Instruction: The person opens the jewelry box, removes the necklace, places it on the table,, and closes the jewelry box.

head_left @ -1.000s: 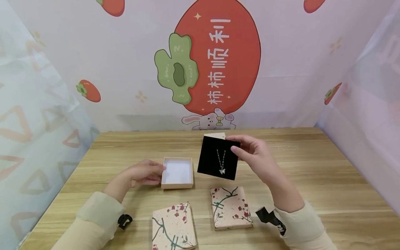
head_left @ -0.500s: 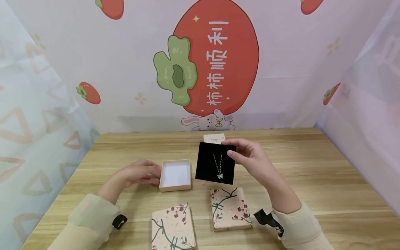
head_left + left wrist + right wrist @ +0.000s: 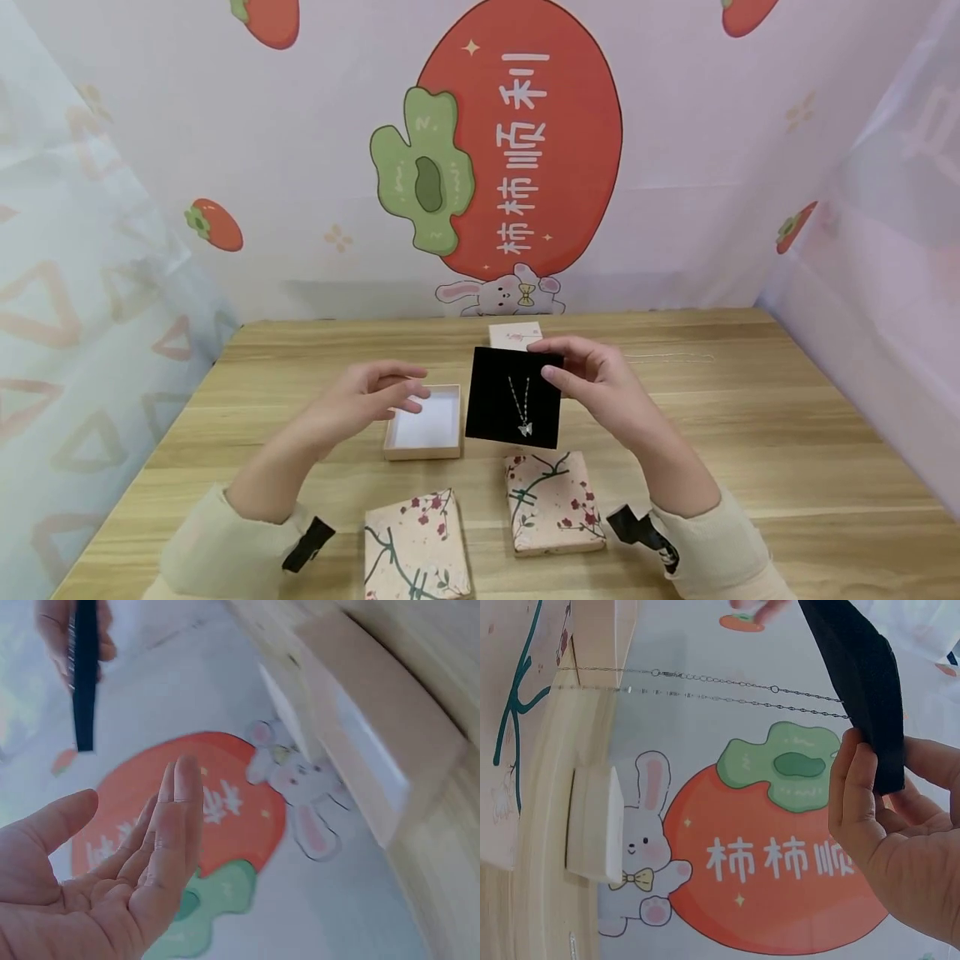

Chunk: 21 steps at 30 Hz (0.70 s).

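Note:
My right hand pinches the right edge of a black jewelry pad, thumb in front and fingers behind. A silver necklace with a butterfly pendant lies across its face. From the pad's back, in the right wrist view, two lengths of chain with a clasp hang down. My left hand hovers over the left side of an open box base with a white inside. Its fingers are extended and hold nothing; the left wrist view shows the bare palm.
Two floral-patterned box pieces lie near the front, the other floral piece to the right. A small pale box stands at the back behind the pad. Another thin chain lies on the wooden table at the back right.
My left hand has let go of the box base's left side and risen to the right above it. My right hand has brought the pad slightly lower and left.

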Motion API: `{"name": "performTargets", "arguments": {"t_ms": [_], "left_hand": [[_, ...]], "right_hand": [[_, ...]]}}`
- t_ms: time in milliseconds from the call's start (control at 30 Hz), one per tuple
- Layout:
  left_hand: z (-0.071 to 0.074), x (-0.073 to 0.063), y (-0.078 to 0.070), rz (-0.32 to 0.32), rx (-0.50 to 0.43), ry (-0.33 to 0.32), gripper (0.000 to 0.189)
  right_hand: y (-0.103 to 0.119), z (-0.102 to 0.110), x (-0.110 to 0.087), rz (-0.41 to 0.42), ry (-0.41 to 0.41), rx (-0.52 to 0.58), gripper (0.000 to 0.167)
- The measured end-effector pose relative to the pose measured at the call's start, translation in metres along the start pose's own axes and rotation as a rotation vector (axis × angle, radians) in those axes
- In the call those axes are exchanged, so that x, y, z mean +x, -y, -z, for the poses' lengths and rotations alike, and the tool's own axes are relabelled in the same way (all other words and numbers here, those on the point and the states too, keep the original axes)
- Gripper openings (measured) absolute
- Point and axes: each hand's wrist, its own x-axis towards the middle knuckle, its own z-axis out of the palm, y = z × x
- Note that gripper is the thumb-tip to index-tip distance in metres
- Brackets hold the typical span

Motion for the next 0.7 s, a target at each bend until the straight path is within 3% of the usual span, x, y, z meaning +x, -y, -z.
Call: {"name": "performTargets", "arguments": {"t_ms": [167,367,700], "left_hand": [[-0.019,-0.006,-0.016,-0.039,-0.126,0.030,0.047],[-0.034,-0.008,-0.024,-0.077,-0.289,0.064,0.050],[-0.050,-0.017,-0.027,-0.119,-0.393,0.070,0.050]], "right_hand": [[0.003,-0.003,-0.002,0.018,0.027,0.005,0.030],[0.006,-0.007,-0.005,0.057,0.065,0.037,0.028],[0.007,-0.012,-0.009,0.104,0.090,0.052,0.027]]}}
